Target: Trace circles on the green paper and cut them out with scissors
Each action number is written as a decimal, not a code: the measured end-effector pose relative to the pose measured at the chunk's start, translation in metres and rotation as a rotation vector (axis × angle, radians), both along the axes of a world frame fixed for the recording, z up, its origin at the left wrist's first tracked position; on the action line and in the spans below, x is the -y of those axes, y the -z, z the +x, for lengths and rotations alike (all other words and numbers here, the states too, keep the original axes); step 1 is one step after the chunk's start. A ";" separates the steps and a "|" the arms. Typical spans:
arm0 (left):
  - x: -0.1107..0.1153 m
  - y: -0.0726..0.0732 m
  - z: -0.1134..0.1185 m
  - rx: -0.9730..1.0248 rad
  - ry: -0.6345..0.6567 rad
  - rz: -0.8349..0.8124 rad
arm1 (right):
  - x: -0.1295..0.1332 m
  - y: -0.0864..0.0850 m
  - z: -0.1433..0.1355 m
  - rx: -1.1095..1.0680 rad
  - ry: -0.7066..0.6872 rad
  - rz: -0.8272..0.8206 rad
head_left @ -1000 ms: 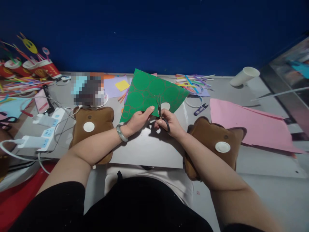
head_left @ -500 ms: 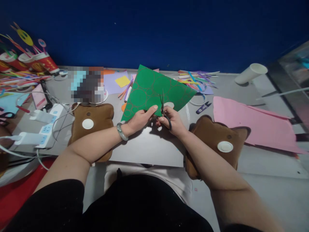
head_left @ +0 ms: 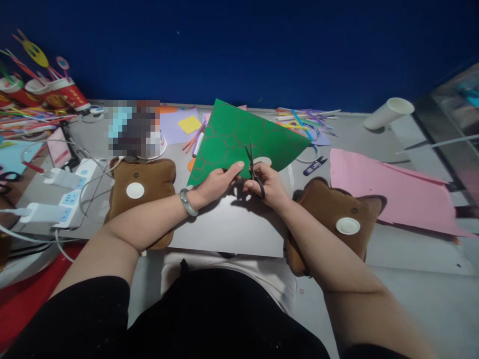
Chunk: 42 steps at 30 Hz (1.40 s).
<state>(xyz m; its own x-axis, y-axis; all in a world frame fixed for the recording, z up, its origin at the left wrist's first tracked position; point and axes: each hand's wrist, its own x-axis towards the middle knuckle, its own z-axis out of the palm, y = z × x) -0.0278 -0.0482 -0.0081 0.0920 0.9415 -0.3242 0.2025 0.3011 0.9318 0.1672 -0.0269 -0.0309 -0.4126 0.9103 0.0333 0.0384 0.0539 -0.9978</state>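
Note:
A green sheet of paper (head_left: 239, 132), marked with outlined circles of several sizes, is held up over the desk. My left hand (head_left: 220, 184) pinches its lower edge, thumb on top; the fingers beneath are partly hidden. In my right hand (head_left: 271, 187) is a pair of black-handled scissors (head_left: 252, 162), gripped by the handles. Their slightly parted blades point away from me and lie against the green paper. The hands are close together, above a white sheet (head_left: 228, 229) on which their shadow falls.
Brown cushions (head_left: 140, 174) lie under both forearms. A power strip (head_left: 77, 197) with cables is at the left. Pink sheets (head_left: 389, 192), thread snips (head_left: 315, 166) and a white tube (head_left: 389, 113) are at the right. Coloured strips (head_left: 299, 122) lie behind the paper, before a blue wall (head_left: 262, 50).
The right corner of the green paper has shifted slightly to the right. The scissors' blades stand a little further apart. Both hands stay nearly in place.

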 end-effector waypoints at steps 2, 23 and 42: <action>-0.001 0.001 0.000 -0.004 -0.006 0.003 | 0.000 0.000 0.000 0.004 0.003 -0.003; -0.001 0.000 -0.002 -0.018 -0.006 -0.009 | -0.003 -0.005 0.007 0.015 -0.030 -0.070; -0.001 -0.012 -0.004 -0.055 0.026 -0.013 | -0.006 -0.007 0.011 0.028 -0.055 -0.063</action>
